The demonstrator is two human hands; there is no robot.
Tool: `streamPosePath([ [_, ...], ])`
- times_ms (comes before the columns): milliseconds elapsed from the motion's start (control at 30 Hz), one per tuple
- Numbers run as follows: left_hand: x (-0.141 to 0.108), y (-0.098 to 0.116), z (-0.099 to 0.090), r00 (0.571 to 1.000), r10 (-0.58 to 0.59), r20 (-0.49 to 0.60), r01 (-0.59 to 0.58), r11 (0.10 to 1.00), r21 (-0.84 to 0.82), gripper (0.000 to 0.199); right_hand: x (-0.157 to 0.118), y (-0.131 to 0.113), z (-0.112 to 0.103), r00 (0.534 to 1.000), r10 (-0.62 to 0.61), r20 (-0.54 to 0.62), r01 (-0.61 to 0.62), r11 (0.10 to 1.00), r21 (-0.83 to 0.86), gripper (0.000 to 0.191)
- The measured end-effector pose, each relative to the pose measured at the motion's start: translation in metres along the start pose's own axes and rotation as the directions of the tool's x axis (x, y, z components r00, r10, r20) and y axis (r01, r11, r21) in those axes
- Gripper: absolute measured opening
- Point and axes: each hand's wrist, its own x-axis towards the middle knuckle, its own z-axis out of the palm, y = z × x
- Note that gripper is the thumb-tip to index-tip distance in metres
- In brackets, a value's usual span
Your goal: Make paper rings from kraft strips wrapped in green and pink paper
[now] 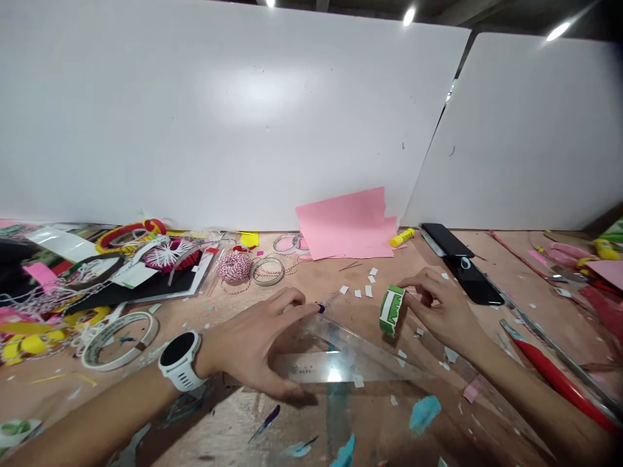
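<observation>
My left hand (260,344), with a white watch (180,360) on its wrist, rests over the left part of a clear plastic set square (360,366). Its thumb and index finger are spread wide apart. On the right, my right hand (438,305) pinches the edge of a green and white band (391,311), which stands upright on its rim on the table. The band has a jagged green pattern along a white strip. Small white paper scraps (368,291) lie just behind it.
Far left is a pile of wrapped bangles (129,237) and a white ring (121,340). Pink and white yarn (234,266), pink paper (348,227) and a yellow tube (402,237) lie along the back. To the right are phones (472,279) and a red-handled tool (559,376).
</observation>
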Motion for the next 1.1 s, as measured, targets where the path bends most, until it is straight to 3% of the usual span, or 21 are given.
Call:
streamPosePath([
  [100, 0.009, 0.011, 0.01, 0.998, 0.067, -0.008, -0.067, 0.991, -0.113, 0.11, -0.009, -0.006, 0.008, 0.992, 0.117, 0.037, -0.122, 0.969, 0.214, 0.025],
  [167, 0.016, 0.019, 0.015, 0.995, 0.096, -0.034, -0.1, 0.987, -0.124, 0.11, -0.014, -0.013, 0.012, 0.981, 0.166, 0.098, -0.192, 0.893, 0.406, 0.024],
  [233, 0.023, 0.026, 0.02, 0.992, 0.114, -0.054, -0.119, 0.987, -0.104, 0.108, -0.017, -0.021, 0.013, 0.967, 0.197, 0.164, -0.256, 0.768, 0.587, 0.024],
  [333, 0.032, 0.033, 0.024, 0.99, 0.104, -0.1, -0.108, 0.994, -0.035, 0.104, -0.017, -0.03, 0.012, 0.916, 0.208, 0.343, -0.402, 0.485, 0.777, 0.029],
  [400, 0.036, 0.035, 0.025, 0.99, 0.081, -0.118, -0.078, 0.997, 0.027, 0.103, -0.016, -0.031, 0.01, 0.874, 0.158, 0.46, -0.486, 0.303, 0.819, 0.035],
  [467, 0.038, 0.036, 0.027, 0.991, 0.061, -0.121, -0.051, 0.996, 0.077, 0.102, -0.015, -0.03, 0.008, 0.86, 0.109, 0.499, -0.51, 0.219, 0.832, 0.043],
  [567, 0.038, 0.039, 0.027, 0.99, 0.047, -0.132, -0.031, 0.992, 0.123, 0.102, -0.015, -0.025, 0.003, 0.86, 0.073, 0.505, -0.507, 0.237, 0.829, 0.061],
  [767, 0.035, 0.042, 0.025, 0.981, 0.044, -0.187, -0.006, 0.981, 0.195, 0.096, -0.018, -0.008, -0.013, 0.86, 0.093, 0.501, -0.483, 0.463, 0.743, 0.079],
  [867, 0.034, 0.04, 0.026, 0.979, 0.043, -0.199, 0.003, 0.974, 0.226, 0.094, -0.015, -0.008, -0.023, 0.848, 0.017, 0.53, -0.478, 0.455, 0.751, 0.079],
  [1000, 0.033, 0.04, 0.027, 0.98, 0.065, -0.19, -0.016, 0.969, 0.248, 0.094, -0.01, -0.024, -0.04, 0.783, -0.069, 0.618, -0.544, 0.408, 0.734, 0.08],
  [1100, 0.033, 0.044, 0.03, 0.976, 0.12, -0.18, -0.064, 0.956, 0.287, 0.087, -0.011, -0.034, -0.05, 0.713, 0.011, 0.701, -0.603, 0.521, 0.604, 0.093],
])
